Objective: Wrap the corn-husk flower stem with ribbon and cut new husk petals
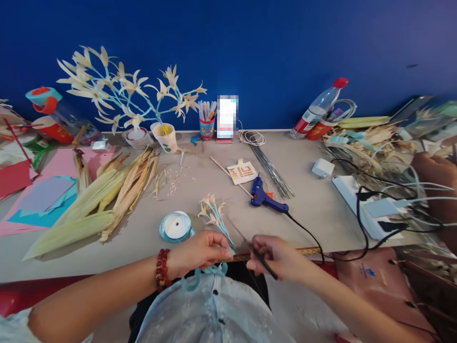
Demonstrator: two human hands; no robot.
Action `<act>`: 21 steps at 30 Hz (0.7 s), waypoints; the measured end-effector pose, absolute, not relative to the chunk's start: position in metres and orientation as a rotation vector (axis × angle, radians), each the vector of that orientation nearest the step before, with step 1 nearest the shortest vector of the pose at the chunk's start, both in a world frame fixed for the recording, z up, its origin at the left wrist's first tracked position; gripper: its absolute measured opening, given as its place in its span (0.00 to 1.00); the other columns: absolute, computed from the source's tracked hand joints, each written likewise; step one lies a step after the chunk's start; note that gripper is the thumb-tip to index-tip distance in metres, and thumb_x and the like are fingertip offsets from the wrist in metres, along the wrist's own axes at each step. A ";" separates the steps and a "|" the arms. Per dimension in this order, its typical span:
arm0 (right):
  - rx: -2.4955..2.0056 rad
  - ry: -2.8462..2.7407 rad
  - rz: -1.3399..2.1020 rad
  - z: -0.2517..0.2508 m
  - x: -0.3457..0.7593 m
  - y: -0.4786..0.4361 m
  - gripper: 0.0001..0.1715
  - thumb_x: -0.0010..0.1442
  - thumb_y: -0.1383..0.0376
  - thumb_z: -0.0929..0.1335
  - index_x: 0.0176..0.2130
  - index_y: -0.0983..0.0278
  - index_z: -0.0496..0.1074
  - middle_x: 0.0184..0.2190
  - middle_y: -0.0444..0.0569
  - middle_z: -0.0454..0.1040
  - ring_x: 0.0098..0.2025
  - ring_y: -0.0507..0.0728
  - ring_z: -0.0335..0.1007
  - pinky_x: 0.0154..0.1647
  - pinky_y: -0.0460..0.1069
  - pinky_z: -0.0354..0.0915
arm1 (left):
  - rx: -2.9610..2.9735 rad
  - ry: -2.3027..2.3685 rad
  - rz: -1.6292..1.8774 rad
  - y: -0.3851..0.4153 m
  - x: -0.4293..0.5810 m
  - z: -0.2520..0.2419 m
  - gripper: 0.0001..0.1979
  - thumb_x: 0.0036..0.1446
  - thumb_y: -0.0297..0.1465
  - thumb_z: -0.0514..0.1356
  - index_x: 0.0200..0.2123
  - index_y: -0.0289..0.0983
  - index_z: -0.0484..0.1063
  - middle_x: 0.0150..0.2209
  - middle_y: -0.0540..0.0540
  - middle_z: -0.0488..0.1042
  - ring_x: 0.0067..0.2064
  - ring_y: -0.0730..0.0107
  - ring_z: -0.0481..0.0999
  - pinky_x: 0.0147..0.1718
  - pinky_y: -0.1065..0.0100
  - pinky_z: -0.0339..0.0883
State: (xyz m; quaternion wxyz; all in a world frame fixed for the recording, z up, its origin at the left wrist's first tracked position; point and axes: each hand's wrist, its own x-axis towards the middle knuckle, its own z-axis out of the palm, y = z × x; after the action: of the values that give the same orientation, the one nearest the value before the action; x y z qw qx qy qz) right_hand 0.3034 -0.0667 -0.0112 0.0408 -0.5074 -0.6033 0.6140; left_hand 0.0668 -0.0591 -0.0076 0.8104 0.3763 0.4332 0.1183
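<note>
My left hand [200, 254] is near the table's front edge, with thumb and fingers pinched at the lower end of the light-blue wrapped stems of a small flower spray [213, 213]. Light-blue ribbon [193, 282] hangs in loops beneath this hand, over my lap. Closed around a slim tool with a black handle [264, 265] is my right hand [273, 256]; a thin grey shaft slants up and left from it. The exact kind of tool is unclear. A roll of light-blue ribbon [175, 226] lies just beyond my left hand.
A blue glue gun [266, 197] lies beyond my right hand, its cord trailing rightward. Corn husks [89, 205] spread at left. Paper cups [165, 138] hold husk flowers. A bundle of wires [273, 174] and a power strip [352, 202] are rightward. Another person's hand [432, 178] reaches in.
</note>
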 end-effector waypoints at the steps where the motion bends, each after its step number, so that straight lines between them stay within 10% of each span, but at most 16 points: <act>1: -1.611 -1.919 1.703 -0.007 0.307 -0.063 0.27 0.50 0.43 0.70 0.28 0.61 0.59 0.21 0.41 0.69 0.20 0.50 0.60 0.19 0.44 0.50 | 0.881 0.928 0.265 -0.056 0.061 0.001 0.19 0.47 0.45 0.66 0.31 0.35 0.69 0.19 0.57 0.61 0.18 0.82 0.49 0.17 0.73 0.39; 9: -2.175 -2.399 0.253 -0.008 0.316 -0.057 0.12 0.56 0.55 0.67 0.37 0.61 0.68 0.22 0.47 0.74 0.25 0.59 0.72 0.22 0.47 0.42 | 1.797 1.502 0.740 -0.019 -0.024 0.100 0.10 0.58 0.39 0.58 0.36 0.40 0.75 0.31 0.49 0.74 0.31 0.71 0.69 0.27 0.73 0.61; 15: -2.166 -2.473 0.079 -0.010 0.297 -0.047 0.12 0.59 0.55 0.66 0.34 0.61 0.67 0.22 0.48 0.75 0.26 0.61 0.75 0.21 0.48 0.40 | 2.342 1.609 0.469 -0.016 -0.057 0.077 0.14 0.62 0.37 0.51 0.34 0.37 0.74 0.37 0.44 0.72 0.36 0.67 0.72 0.28 0.72 0.65; 21: -2.072 -2.576 0.056 -0.001 0.280 -0.036 0.11 0.61 0.57 0.65 0.33 0.62 0.69 0.29 0.51 0.77 0.29 0.61 0.77 0.21 0.48 0.43 | 2.578 1.735 0.710 -0.019 -0.076 0.034 0.13 0.62 0.32 0.52 0.47 0.38 0.72 0.51 0.39 0.70 0.53 0.54 0.68 0.53 0.51 0.63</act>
State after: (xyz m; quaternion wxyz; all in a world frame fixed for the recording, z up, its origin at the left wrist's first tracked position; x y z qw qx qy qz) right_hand 0.2804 -0.0363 -0.0013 -0.0822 -0.6246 -0.7765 0.0168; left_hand -0.0758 -0.0187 0.0341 -0.0233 0.8086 0.5441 0.2227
